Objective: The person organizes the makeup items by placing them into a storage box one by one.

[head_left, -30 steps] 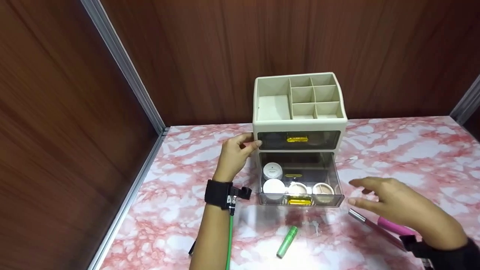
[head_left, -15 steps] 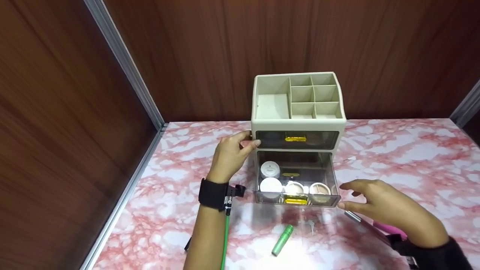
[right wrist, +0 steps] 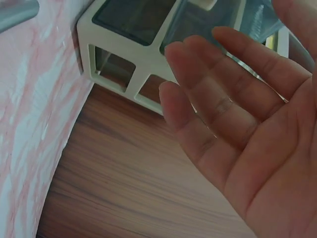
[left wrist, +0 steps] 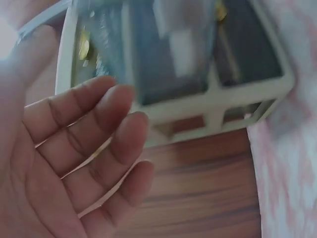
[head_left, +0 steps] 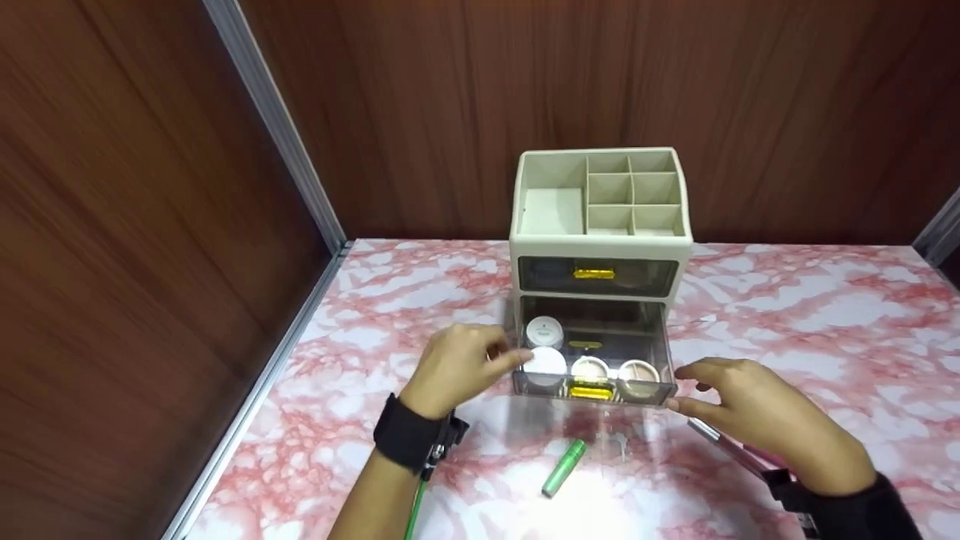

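A cream desktop organizer (head_left: 602, 246) stands on the table with its lower clear drawer (head_left: 630, 341) pulled out. Inside the drawer are several round jars, among them a white-lidded jar (head_left: 544, 365) at the front left and a beige-topped jar (head_left: 639, 375) at the front right. My left hand (head_left: 461, 371) is at the drawer's left side, thumb reaching over its edge near the white jar, fingers loosely bent. At the front right corner is my right hand (head_left: 757, 412), thumb and index fingertips right at the drawer wall. In the right wrist view its fingers (right wrist: 213, 99) look relaxed.
The upper drawer (head_left: 555, 276) is closed. A green tube (head_left: 564, 469) lies in front of the organizer. A silver-ended stick (head_left: 705, 430) lies under my right forearm, beside a mostly hidden pink item. Wooden panels (head_left: 450, 112) stand behind and at the left.
My left hand has left the organizer's upper left side and come down to the drawer's left side. My right hand has moved left to the drawer's front right corner.
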{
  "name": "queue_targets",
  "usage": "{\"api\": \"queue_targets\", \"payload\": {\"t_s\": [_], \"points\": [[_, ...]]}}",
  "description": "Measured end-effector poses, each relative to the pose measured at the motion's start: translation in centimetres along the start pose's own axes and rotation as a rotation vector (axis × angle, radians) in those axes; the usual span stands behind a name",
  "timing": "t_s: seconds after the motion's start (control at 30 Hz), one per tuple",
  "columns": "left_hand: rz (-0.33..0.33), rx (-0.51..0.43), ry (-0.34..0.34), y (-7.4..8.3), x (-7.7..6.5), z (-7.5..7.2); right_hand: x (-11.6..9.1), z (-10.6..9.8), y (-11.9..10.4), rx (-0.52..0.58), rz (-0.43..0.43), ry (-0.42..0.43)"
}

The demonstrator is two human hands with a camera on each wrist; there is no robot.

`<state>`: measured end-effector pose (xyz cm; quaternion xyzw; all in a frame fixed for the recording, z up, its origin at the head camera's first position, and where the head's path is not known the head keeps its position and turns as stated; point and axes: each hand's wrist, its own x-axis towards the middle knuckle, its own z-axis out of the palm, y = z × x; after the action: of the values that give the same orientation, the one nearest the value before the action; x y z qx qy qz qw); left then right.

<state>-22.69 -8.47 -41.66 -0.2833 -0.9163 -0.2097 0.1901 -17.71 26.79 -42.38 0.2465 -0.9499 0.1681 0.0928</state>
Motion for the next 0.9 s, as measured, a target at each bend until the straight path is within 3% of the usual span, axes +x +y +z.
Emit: {"api": "queue_targets", "payload": {"t_s": [0.17,0.4,0.63,0.9], "points": [[0.078,0.074,0.015,0.5,-1.1,0.6,-0.4,0.6,-0.5,-0.001,0.016,-0.001],[0.092,0.065,-0.020,0.7,-2.3,1.1,-0.6,1.5,-1.0,-0.002,0.000,0.011],[0.078,0.000,-0.063,0.4,-2.3,1.4,-0.3,1.7,-1.2,-0.021,-0.024,0.096],[0.106,0.029,-0.032,0.6,-2.2,1.3,-0.4,1.6,-1.0,-0.061,-0.107,0.180]]}}
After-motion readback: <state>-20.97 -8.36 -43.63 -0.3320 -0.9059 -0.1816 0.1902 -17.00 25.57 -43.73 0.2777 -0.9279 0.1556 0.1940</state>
